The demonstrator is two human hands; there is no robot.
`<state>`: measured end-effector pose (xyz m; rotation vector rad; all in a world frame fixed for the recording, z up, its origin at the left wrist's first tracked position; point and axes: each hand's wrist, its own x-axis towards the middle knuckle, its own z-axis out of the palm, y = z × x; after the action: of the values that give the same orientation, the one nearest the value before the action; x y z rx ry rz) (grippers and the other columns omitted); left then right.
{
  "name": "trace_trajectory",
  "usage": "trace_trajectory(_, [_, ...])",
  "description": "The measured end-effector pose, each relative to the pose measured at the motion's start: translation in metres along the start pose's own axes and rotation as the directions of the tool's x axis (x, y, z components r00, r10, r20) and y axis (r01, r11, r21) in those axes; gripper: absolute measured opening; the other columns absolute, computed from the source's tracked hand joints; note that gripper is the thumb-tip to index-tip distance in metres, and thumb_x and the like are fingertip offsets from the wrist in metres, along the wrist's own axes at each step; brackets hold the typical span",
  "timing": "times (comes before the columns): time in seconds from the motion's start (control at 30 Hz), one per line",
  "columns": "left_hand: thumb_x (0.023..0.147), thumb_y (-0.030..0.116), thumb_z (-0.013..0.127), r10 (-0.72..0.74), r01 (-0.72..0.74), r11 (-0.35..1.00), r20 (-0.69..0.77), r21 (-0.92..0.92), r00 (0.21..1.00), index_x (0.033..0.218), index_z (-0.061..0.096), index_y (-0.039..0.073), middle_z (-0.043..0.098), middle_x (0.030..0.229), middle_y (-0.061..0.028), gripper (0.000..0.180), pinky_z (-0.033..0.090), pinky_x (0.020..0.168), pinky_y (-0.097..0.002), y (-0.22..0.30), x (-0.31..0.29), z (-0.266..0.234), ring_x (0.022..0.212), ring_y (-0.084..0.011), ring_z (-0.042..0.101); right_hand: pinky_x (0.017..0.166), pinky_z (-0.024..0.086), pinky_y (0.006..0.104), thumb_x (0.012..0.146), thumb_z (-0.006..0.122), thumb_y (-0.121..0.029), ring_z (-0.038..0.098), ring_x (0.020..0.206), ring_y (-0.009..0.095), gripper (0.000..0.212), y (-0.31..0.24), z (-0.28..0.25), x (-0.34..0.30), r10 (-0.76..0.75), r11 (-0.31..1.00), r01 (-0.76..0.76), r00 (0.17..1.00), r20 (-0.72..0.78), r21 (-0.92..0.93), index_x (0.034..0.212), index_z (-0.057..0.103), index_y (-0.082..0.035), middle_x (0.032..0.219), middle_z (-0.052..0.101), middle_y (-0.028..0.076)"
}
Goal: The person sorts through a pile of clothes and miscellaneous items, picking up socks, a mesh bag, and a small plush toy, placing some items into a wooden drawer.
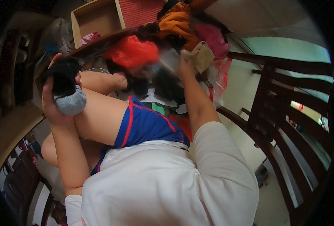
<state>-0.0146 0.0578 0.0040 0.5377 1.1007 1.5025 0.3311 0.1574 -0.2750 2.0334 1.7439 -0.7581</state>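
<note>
On the left, raised beside my bent knee, my left hand [55, 109] is closed around a bundle of socks. A black sock [63, 73] makes up the upper part, and a rounded light grey sock [72, 102] bulges out below it. My right arm reaches forward into a heap of clothes, and my right hand [185, 67] is at a beige cloth [201, 57] that looks like a sock. The cloth covers most of its fingers, which seem to grip it. Orange cloth [178, 24] and a red plastic bag [133, 51] lie close by.
A shallow wooden drawer or box [98, 22] sits at the far left beside a red ribbed mat [142, 13]. Dark clothes [167, 84] and a pink bag [214, 39] are piled ahead. A dark wooden slatted bench [287, 101] stands on the right.
</note>
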Motion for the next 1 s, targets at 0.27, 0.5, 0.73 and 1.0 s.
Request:
trace_trajectory(0.27, [0.079,0.032,0.059,-0.053,0.051,0.994,-0.014,-0.101,0.998,0.131,0.033,0.0,0.049,0.103,-0.0171,0.066,0.047,0.065,-0.0281,-0.002,-0.002,-0.008,0.076,-0.0233,0.053,0.084,0.044,0.0428,0.082,0.048,-0.013,0.056,0.099,0.035,0.03,0.116,0.066,-0.015,0.179,0.983,-0.171,0.973,-0.147,0.064,0.11,0.057,-0.01,0.109,0.06,0.016])
trace_trajectory(0.5, [0.077,0.036,0.06,-0.075,0.074,0.997,-0.031,-0.021,0.997,0.134,0.027,0.0,0.043,0.11,-0.0144,0.075,0.045,0.059,-0.0279,-0.001,-0.001,-0.005,0.079,-0.0195,0.049,0.084,0.044,0.0412,0.082,0.052,-0.018,0.056,0.102,0.032,0.031,0.173,-0.002,-0.023,0.404,0.894,-0.321,0.879,-0.254,0.312,0.112,0.056,-0.01,0.112,0.059,0.013])
trace_trajectory(0.73, [0.076,0.033,0.062,-0.045,0.042,0.995,-0.028,-0.09,0.999,0.13,0.032,-0.001,0.046,0.111,-0.017,0.07,0.05,0.064,-0.0281,-0.003,-0.002,-0.009,0.076,-0.023,0.054,0.074,0.049,0.0395,0.083,0.048,-0.018,0.06,0.09,0.03,0.027,0.166,-0.055,-0.016,0.528,0.843,-0.388,0.731,-0.432,0.372,0.106,0.06,-0.009,0.102,0.063,0.014])
trace_trajectory(1.0, [0.078,0.036,0.059,-0.044,0.044,0.998,-0.003,-0.04,0.999,0.134,0.027,-0.002,0.043,0.112,-0.0162,0.075,0.047,0.061,-0.0281,-0.002,-0.003,-0.007,0.079,-0.02,0.049,0.077,0.049,0.0363,0.081,0.046,-0.015,0.061,0.09,0.027,0.031,0.228,-0.086,0.034,0.617,0.349,0.053,0.739,-0.272,0.936,0.104,0.062,-0.001,0.099,0.063,0.016])
